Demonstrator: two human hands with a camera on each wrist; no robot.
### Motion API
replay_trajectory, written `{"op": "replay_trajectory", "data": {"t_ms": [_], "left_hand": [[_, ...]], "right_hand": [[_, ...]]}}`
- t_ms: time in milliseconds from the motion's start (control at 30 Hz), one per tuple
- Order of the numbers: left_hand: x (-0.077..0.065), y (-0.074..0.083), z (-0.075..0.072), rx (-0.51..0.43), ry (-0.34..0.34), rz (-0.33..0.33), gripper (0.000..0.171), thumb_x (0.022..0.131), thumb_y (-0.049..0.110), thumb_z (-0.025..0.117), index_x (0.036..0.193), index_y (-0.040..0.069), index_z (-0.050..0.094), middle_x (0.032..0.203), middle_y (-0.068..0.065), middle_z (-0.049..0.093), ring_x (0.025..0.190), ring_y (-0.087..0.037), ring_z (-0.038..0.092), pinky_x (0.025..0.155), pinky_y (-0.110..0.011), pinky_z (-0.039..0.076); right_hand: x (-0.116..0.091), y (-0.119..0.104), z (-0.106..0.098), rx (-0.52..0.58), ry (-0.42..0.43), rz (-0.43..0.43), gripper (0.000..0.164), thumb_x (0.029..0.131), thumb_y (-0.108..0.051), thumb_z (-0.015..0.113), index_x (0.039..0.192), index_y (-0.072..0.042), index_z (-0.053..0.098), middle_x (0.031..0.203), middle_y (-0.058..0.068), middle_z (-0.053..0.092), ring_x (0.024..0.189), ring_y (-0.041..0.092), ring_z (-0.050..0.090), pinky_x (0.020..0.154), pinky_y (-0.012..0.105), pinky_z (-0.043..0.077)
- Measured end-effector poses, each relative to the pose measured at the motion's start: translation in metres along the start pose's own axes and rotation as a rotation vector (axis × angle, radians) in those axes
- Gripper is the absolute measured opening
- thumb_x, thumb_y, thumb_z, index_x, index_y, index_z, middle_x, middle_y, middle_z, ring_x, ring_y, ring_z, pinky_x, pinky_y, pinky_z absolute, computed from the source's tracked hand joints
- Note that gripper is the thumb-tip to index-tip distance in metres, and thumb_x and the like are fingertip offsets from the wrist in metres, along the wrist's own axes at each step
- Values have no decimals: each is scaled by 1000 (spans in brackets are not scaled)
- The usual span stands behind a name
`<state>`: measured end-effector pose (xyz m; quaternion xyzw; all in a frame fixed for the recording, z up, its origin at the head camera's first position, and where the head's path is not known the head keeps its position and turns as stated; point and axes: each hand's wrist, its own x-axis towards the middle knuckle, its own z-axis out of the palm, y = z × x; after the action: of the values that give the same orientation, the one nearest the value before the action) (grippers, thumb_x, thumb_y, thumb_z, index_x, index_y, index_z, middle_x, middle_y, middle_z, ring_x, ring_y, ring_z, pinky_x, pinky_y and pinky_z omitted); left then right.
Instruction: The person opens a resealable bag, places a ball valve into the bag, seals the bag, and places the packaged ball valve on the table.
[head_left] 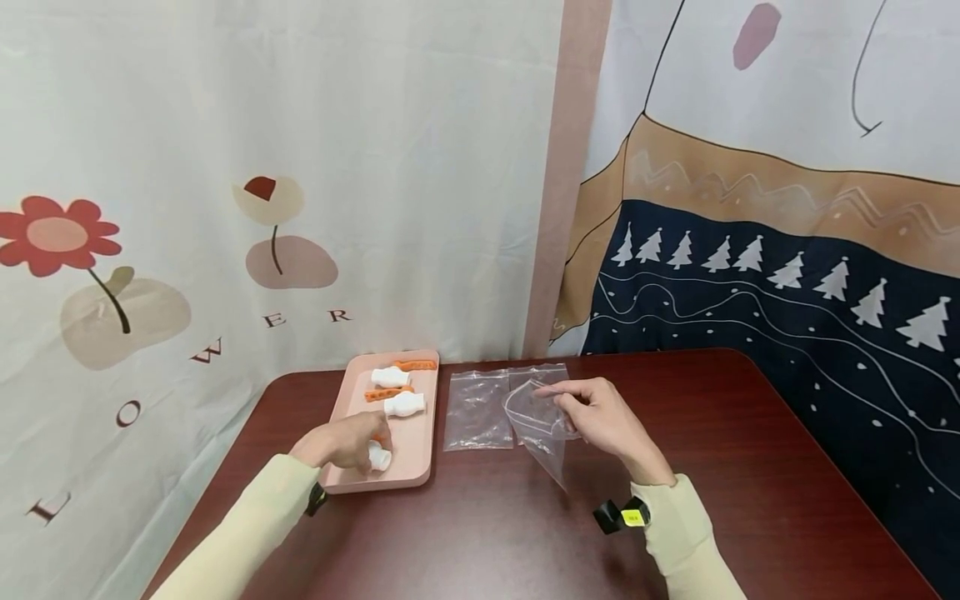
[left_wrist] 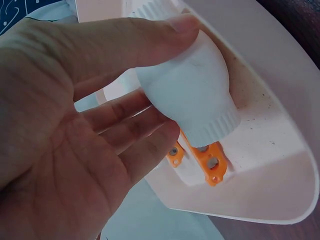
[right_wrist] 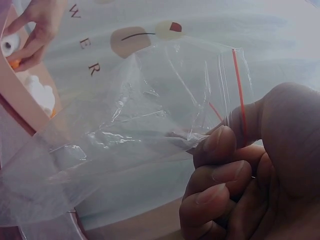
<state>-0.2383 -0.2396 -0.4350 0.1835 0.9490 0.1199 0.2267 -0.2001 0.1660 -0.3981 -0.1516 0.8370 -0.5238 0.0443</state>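
My left hand (head_left: 348,442) reaches into the pink tray (head_left: 411,468) and grips a white bulbous plastic piece (left_wrist: 187,82) with a ribbed end. In the left wrist view the thumb lies across the piece and the fingers are behind it. Orange perforated strips (left_wrist: 212,162) show below the piece. Two more white pieces (head_left: 405,405) and orange strips (head_left: 387,393) lie farther back in the tray. My right hand (head_left: 600,412) pinches a clear zip bag (right_wrist: 125,125) near its red-lined edge; its mouth gapes and its body hangs over the table.
Two flat clear bags (head_left: 478,408) lie on the dark red table (head_left: 480,533) between the tray and my right hand, partly overlapped by the held bag. Behind the table hangs a printed curtain (head_left: 420,167).
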Motion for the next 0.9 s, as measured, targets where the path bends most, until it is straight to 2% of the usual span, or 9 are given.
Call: {"op": "replay_trajectory", "data": {"t_ms": [267, 500, 733, 900], "left_hand": [[-5, 0, 1, 24, 59, 54, 34, 68, -8, 83, 88, 17, 72, 97, 0, 59, 84, -15, 51, 78, -32, 46], [-8, -2, 1, 28, 93, 97, 32, 69, -4, 82, 92, 18, 73, 97, 2, 61, 88, -14, 53, 82, -30, 46], [-11, -1, -1, -48, 112, 106, 29, 72, 0, 83, 93, 19, 75, 100, 4, 61, 91, -14, 54, 82, -31, 46], [-12, -2, -2, -77, 190, 176, 29, 74, 3, 82, 98, 18, 76, 104, 3, 65, 97, -16, 58, 86, -37, 51]], "right_hand": [[-1, -1, 1, -5, -6, -3, 29, 102, -10, 54, 117, -18, 78, 60, 2, 46, 49, 11, 35, 42, 25, 27], [-1, -1, 0, -3, -10, -4, 29, 103, -10, 53, 118, -18, 78, 59, 1, 46, 48, 11, 34, 42, 24, 27], [0, -1, 0, 1, -16, -6, 30, 103, -10, 53, 118, -16, 77, 58, 1, 46, 48, 12, 34, 42, 24, 27], [0, -1, 0, 0, -16, 5, 30, 102, -10, 53, 117, -17, 78, 59, 1, 46, 48, 11, 34, 42, 24, 26]]}}
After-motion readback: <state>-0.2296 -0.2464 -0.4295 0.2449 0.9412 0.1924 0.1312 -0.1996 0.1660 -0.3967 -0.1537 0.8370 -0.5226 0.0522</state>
